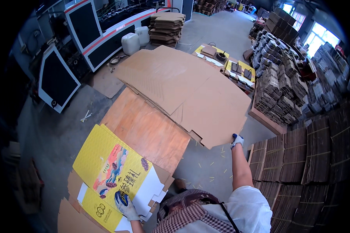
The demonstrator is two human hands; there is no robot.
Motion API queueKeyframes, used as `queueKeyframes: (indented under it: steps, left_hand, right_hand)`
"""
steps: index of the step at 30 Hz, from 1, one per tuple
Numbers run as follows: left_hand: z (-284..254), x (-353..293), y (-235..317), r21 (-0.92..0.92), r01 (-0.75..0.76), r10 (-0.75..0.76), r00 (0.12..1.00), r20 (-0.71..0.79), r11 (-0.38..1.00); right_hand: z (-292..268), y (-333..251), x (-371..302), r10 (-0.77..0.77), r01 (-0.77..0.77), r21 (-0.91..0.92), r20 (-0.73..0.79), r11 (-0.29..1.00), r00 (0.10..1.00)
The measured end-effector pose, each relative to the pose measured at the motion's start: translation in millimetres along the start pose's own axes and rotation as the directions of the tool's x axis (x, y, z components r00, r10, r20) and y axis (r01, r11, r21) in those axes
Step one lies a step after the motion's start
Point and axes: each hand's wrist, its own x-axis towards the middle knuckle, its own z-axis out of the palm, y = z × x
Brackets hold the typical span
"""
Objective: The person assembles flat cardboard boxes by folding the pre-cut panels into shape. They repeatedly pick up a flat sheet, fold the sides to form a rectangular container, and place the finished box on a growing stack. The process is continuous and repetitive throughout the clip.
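My right hand (237, 140), in a white glove with blue fingers, is closed on the near right corner of a large plain brown cardboard sheet (198, 89). That sheet slants over the far part of an orange-brown wooden board (147, 124). Down at the left, my left hand (126, 206), gloved alike, rests on a yellow printed cardboard blank (105, 155) with its fingers against the surface. Under it lies another yellow printed blank (95, 207). White cut flaps stick out at its right side.
Bundled flat cardboard stacks (319, 151) stand close on the right, with more piles (278, 85) beyond. Farther off are yellow printed sheets (243, 70) with dark objects on top. A dark machine (116, 42), white jugs (131, 43) and a cardboard stack (166, 29) stand at the back left.
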Motion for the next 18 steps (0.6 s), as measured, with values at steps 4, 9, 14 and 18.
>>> queueKeyframes:
  steps: [4, 9, 14, 18]
  left_hand:
    - [9, -8, 11, -0.071, 0.02, -0.019, 1.0, 0.011, 0.997]
    - [17, -3, 22, -0.264, -0.024, 0.036, 0.999, 0.04, 0.964]
    - [24, -7, 14, -0.339, 0.026, -0.022, 1.0, 0.016, 0.941]
    - [1, -20, 9, -0.332, 0.116, -0.132, 0.991, -0.026, 0.936]
  right_hand:
    - [-27, -39, -29, -0.105, -0.135, 0.565, 0.372, 0.814, 0.922]
    - [-47, -57, -69, 0.127, -0.224, 0.097, 0.582, 0.97, 0.803]
    - [-83, -42, -68, 0.003, -0.371, 0.305, 0.769, 0.877, 0.639]
    - [-84, -36, -88, 0.223, -0.465, 0.036, 0.843, 0.885, 0.49]
